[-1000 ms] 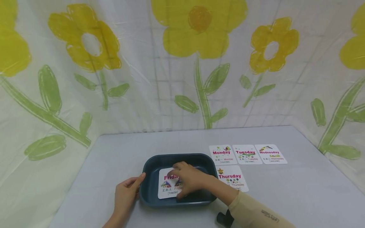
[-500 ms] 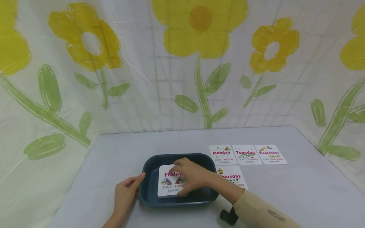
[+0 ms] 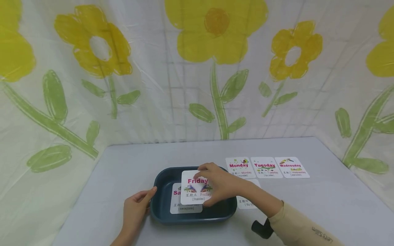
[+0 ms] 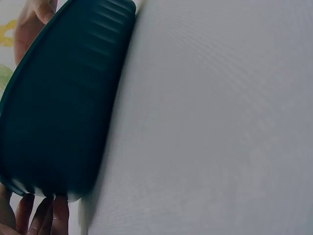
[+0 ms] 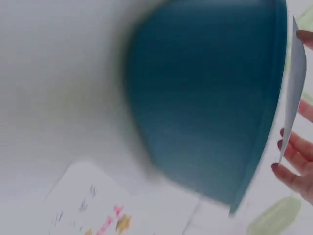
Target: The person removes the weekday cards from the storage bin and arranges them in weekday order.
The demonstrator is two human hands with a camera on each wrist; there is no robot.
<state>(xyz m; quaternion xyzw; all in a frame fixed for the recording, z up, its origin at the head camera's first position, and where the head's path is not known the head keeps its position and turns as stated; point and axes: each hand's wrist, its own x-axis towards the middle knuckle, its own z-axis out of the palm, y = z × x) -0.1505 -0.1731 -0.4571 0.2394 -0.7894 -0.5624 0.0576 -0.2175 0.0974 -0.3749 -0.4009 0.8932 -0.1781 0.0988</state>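
Observation:
My right hand [image 3: 221, 184] grips the white Friday card [image 3: 194, 191] by its right side, thumb at the near edge and fingers at the far edge. In the right wrist view the card [image 5: 294, 88] stands edge-on above the rim, bowed slightly between thumb and fingers. Below it, in the dark blue tray [image 3: 163, 215], lies the Saturday card [image 3: 186, 209], partly covered by the Friday card. My left hand [image 3: 136, 205] holds the tray's left end, thumb at the rim; in the left wrist view its fingers [image 4: 59, 215] press against the tray wall.
Right of the tray, the Monday [image 3: 237, 165], Tuesday [image 3: 266, 167] and Wednesday [image 3: 292, 167] cards lie in a row on the grey table [image 3: 129, 171]. The Thursday card [image 3: 247, 204] lies below Monday, partly behind my right arm. A black device [image 3: 261, 229] hangs at my right wrist.
My right hand has lifted the Friday card from the tray and moved it up and to the right, uncovering the Saturday card. The left hand stays on the tray.

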